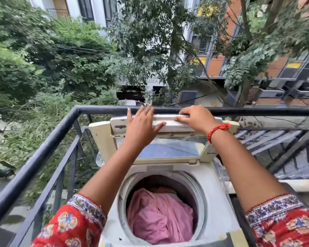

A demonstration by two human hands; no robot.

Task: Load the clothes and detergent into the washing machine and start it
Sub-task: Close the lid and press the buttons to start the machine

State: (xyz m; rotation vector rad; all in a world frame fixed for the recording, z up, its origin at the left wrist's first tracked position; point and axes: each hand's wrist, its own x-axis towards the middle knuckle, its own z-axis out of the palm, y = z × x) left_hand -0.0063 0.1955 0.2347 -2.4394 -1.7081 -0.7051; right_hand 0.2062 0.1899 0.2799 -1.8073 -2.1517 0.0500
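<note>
A white top-loading washing machine [214, 196] stands on a balcony with its folding lid [169, 148] raised upright at the back. Pink clothes [159, 218] fill the round drum below. My left hand [141, 123] lies flat with straight fingers against the lid's top edge. My right hand [196, 117], with a red thread on its wrist, has its fingers curled over that same top edge farther right. No detergent is in view.
A black metal railing [43, 150] runs along the left side and behind the machine, close to the lid. Beyond it are trees and buildings far below. A folded drying rack [268, 139] leans at the right.
</note>
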